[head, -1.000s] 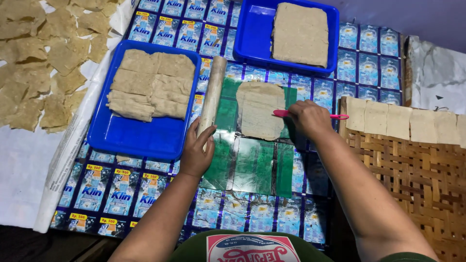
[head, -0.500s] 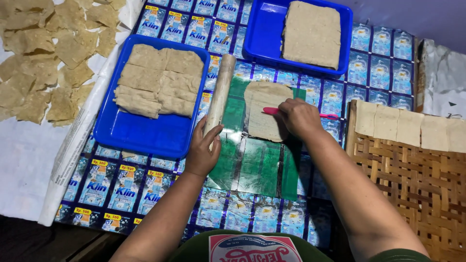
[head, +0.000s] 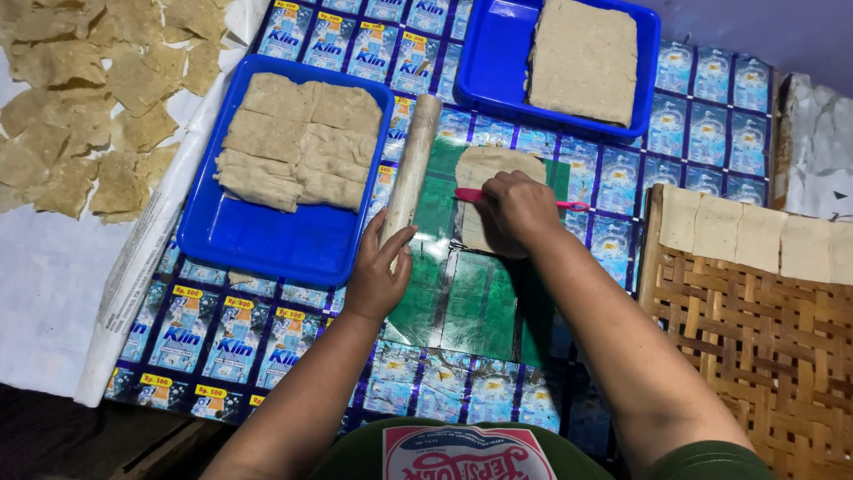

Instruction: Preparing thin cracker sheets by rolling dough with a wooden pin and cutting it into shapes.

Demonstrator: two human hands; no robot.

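On the green sheet [head: 462,302] — your right hand [head: 520,209] grips a pink tool [head: 471,195] over flat dough [head: 484,169]; your left hand [head: 378,271], open, rests against the rolling pin [head: 413,164].

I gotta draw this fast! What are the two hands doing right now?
Left hand: open, fingers resting on the rolling pin.
Right hand: closed on a pink-handled tool, over the flat dough piece.
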